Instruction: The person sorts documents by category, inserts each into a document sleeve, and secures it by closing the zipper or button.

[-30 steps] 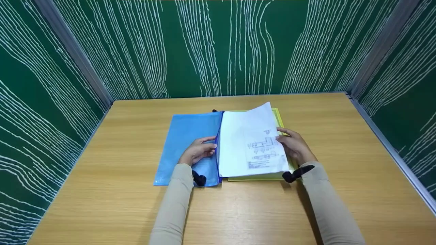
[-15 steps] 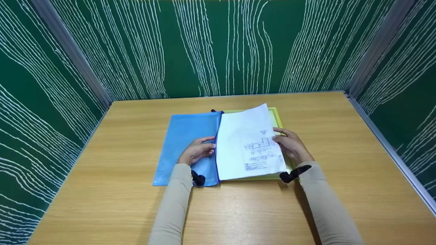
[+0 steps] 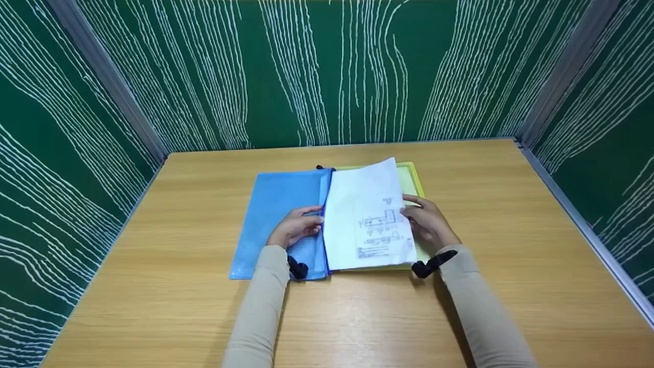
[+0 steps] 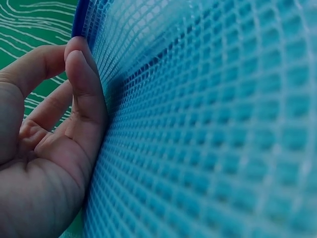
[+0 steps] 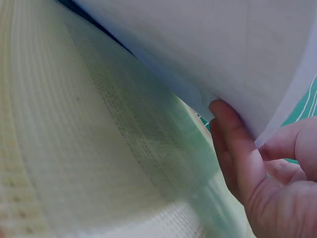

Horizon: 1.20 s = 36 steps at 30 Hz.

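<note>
A blue mesh zip pouch (image 3: 278, 204) lies flat on the table, its dark blue zip edge facing right. My left hand (image 3: 296, 226) pinches that edge between thumb and fingers; the left wrist view shows the thumb lying against the mesh (image 4: 208, 129). White paper (image 3: 360, 204) with a printed drawing has its left side inside the pouch's mouth. At the paper's right edge, my right hand (image 3: 431, 223) pinches it, thumb on one face and fingers on the other. In the right wrist view the sheet (image 5: 223, 44) tilts up over a pale mesh surface (image 5: 74, 144).
Beneath the paper lies a yellow-edged mesh pouch (image 3: 415, 179), mostly covered. The wooden table (image 3: 357, 317) is bounded by green walls (image 3: 286, 76) with white wavy lines. Black wrist straps with cameras (image 3: 426, 267) sit close over the tabletop.
My right hand has moved left with the paper, whose left side has slid further into the blue pouch. More of the yellow-edged pouch shows at the right. The left hand has stayed at the zip edge.
</note>
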Tool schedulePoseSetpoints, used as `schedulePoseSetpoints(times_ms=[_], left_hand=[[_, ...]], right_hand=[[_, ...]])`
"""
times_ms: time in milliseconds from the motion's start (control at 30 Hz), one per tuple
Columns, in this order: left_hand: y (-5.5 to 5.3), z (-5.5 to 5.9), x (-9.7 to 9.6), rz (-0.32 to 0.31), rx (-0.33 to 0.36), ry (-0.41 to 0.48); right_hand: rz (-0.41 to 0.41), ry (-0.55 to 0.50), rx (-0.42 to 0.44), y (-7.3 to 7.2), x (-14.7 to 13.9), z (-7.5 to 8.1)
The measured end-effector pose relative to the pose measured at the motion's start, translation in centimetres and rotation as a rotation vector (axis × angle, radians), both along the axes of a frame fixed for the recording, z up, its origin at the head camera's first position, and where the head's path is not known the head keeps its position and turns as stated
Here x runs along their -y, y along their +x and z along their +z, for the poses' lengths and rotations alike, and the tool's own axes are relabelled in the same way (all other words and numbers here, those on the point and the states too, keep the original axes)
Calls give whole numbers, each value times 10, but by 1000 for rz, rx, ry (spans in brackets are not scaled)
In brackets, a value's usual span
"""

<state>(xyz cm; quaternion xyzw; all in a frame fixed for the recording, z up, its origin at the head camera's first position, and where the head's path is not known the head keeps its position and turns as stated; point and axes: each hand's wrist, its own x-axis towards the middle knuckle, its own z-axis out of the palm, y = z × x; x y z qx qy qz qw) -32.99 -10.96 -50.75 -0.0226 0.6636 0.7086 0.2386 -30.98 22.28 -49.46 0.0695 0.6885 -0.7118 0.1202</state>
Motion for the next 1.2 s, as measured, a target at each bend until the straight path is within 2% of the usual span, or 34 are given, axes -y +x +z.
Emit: schedulePoseSetpoints(times_ms=[333,700,900,1200], left_hand=[[1,2,-2,-15,3,-37],[2,4,-1,-25,9,-51],[1,3,-2,-25,13,-48],[1,0,-1,-17,15,-30]], right_hand=[[-9,10,32,1,8,-4],[4,16,-5,1,19,-8],[21,-18,-2,1,23,-7],[-8,-51,26,1,32,-10]])
